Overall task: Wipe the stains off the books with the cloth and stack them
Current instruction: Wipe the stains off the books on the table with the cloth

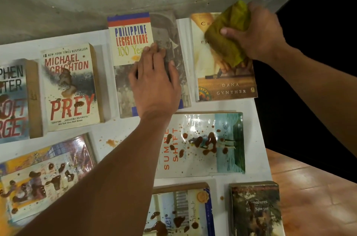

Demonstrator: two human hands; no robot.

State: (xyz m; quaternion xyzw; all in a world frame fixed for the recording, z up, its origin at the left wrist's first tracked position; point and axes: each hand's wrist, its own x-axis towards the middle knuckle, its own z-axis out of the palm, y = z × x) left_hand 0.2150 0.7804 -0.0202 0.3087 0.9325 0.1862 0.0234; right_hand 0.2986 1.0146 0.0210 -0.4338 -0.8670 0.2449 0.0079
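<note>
Olive-green cloth (229, 33) sits bunched in the right hand (257, 35), fingers curled round it, pressed on the upper part of the Gynther book (228, 83) at the desk's (123, 129) far right corner. The left hand (154, 83) lies flat with straight fingers on the Legislature book (131, 42), just left of the Gynther book, holding nothing.

Risks, as I judge them: the Gynther book's right edge lies at the desk's edge, and nothing steadies it — the left hand is on its neighbour — so a hard wipe towards the right could push it off. A loaded cloth may also smear brown sauce rather than lift it, and the Legislature book carries a yellowish mark near the left fingertips that could get overlooked.

Relative to the Gynther book, the rest lie so: Summer Shift (201, 145) just nearer the person, heavily spotted with brown; Prey (71, 87) well left, beyond the Legislature book; Tom Sawyer (255, 210) nearest the person — all stained still, none stacked. Most of the task looks undone.
</note>
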